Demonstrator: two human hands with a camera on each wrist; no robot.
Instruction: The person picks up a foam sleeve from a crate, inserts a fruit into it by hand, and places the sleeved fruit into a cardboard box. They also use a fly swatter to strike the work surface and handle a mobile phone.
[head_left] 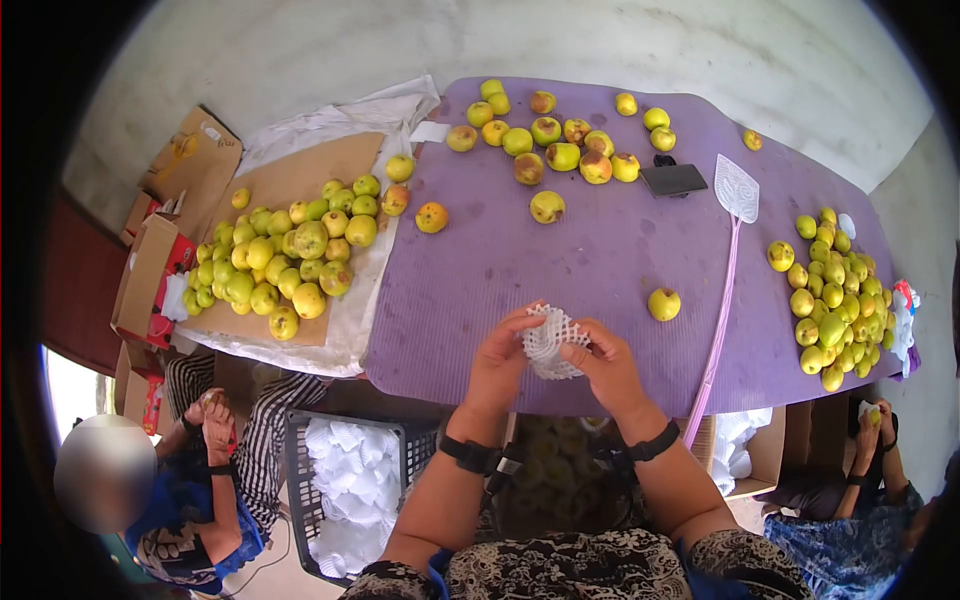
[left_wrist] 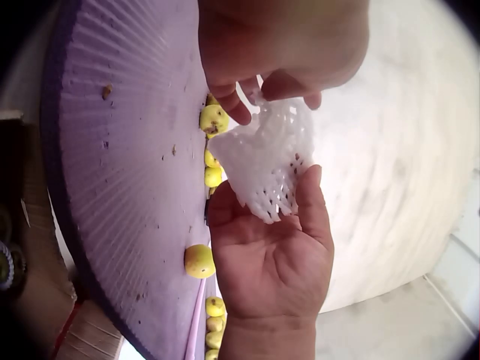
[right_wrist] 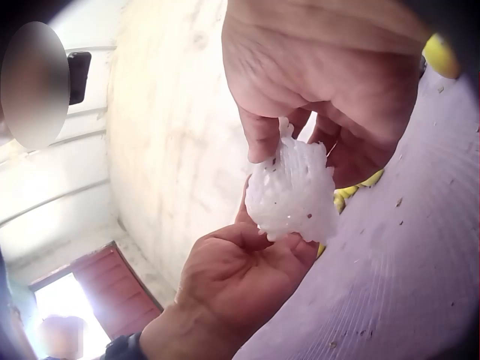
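The purple mat (head_left: 470,280) lies open left of the lone apple (head_left: 664,304) — rightward, the fly swatter (head_left: 738,190) bars the way.

a pale wall (head_left: 560,40), mottled with grey smudges, is rising behind a ribbed purple tabletop (head_left: 460,275) that is curving at its corners. a dark red panel (right_wrist: 116,281) is standing beside a bright opening (right_wrist: 71,300), where white light is glaring, and a pale floor (head_left: 270,570) is showing below.

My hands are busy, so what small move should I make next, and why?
Probably ease the white foam net wider: your left hand and right hand both hold it, no apple shows inside, and a lone apple lies nearby on the purple mat.
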